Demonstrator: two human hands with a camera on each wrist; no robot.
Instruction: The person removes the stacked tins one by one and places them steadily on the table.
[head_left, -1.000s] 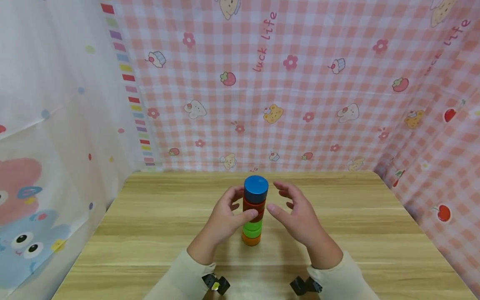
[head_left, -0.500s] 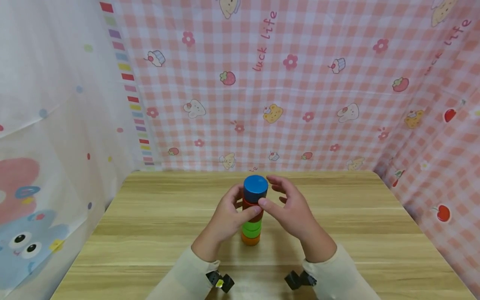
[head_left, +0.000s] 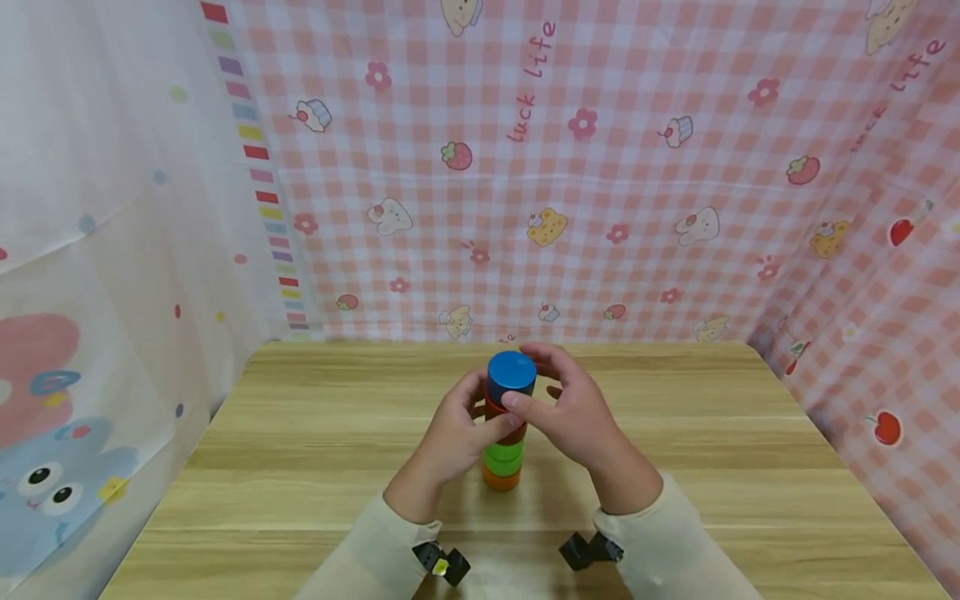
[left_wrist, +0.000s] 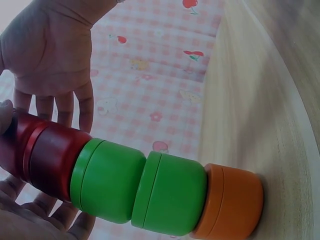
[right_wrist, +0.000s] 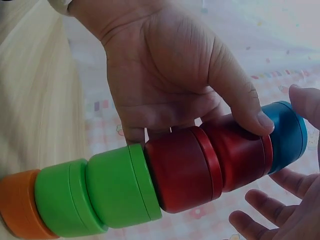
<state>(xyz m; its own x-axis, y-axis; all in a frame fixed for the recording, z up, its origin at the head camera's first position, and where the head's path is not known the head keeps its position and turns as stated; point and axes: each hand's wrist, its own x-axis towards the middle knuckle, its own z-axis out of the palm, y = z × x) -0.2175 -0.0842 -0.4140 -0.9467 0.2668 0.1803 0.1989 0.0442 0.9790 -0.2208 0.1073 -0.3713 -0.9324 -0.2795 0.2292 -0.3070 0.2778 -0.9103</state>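
Blue tops the upright red, green, orange stack (right_wrist: pixel 180 172).

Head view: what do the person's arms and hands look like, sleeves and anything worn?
The left sleeve and right sleeve are plain cream, long, ending near the wrists. Each wrist wears a blocky black device: the left device shows a yellow mark, the right device shows none. Left hand and right hand wear no gloves; no cables show.
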